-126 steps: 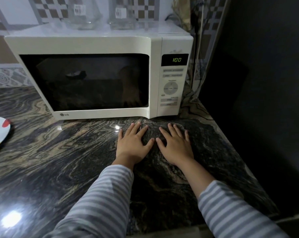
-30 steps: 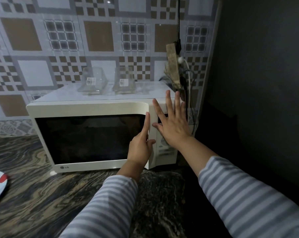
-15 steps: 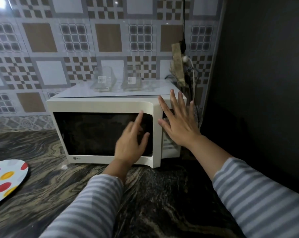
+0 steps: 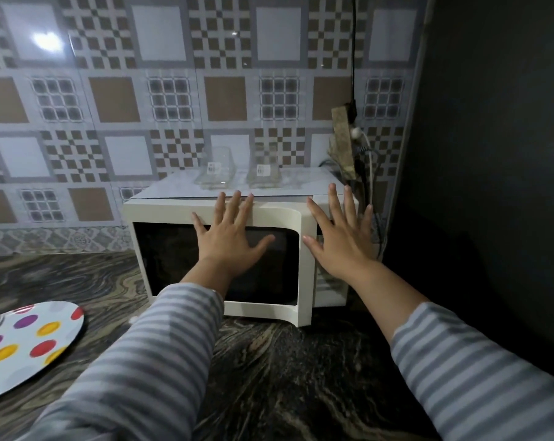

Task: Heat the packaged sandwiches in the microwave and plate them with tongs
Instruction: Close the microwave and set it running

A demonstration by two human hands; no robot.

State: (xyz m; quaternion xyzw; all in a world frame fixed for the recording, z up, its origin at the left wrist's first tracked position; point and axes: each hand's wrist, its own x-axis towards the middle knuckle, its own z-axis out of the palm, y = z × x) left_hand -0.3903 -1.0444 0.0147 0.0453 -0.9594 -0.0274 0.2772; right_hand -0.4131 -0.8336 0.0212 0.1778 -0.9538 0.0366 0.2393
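The left hand lies flat with fingers spread against the microwave door, its grip apart and holding nothing; the fingertips reach the door's top edge. Just to its right, the right hand is likewise spread open in front of the control panel. Two clear containers sit on the microwave's top, beyond the left fingertips. A spotted plate rests on the counter, well left of both hands.
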